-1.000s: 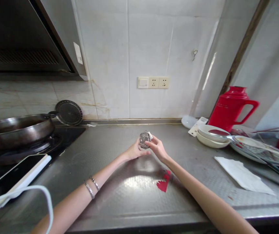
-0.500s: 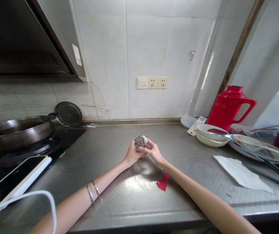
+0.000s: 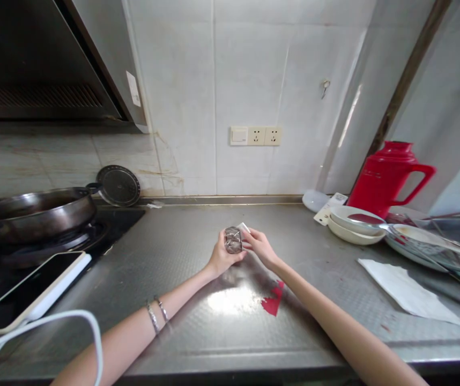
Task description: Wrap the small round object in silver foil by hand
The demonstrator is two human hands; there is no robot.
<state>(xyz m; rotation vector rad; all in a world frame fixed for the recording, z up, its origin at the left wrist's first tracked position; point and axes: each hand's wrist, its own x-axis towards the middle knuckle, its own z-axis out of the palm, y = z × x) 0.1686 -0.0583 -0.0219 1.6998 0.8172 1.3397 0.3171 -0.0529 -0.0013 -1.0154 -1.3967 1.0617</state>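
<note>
Above the middle of the metal counter [image 3: 165,236], my left hand [image 3: 219,258] is closed around a small patterned glass [image 3: 233,239], grey-brown and see-through, with a pale crisscross of lines. Its exact shape is partly covered by fingers. A small white piece, like folded paper or tissue [image 3: 243,228], shows at the upper right of the glass. My right hand [image 3: 260,245] pinches this white piece against the rim or side of the glass. Below the hands, a torn red scrap [image 3: 272,301] lies flat on the counter beside my right forearm.
On the left stand a pan [image 3: 37,212] on the black stove and a phone-like device [image 3: 29,289] with a white cable [image 3: 87,316]. To the right are a red thermos [image 3: 383,179], stacked bowls [image 3: 354,230], a plate with utensils [image 3: 415,246] and white paper [image 3: 407,289].
My right hand has drawn slightly up and right on the glass, its fingers now at the white piece. More of the glass shows. The whole view has shifted a little.
</note>
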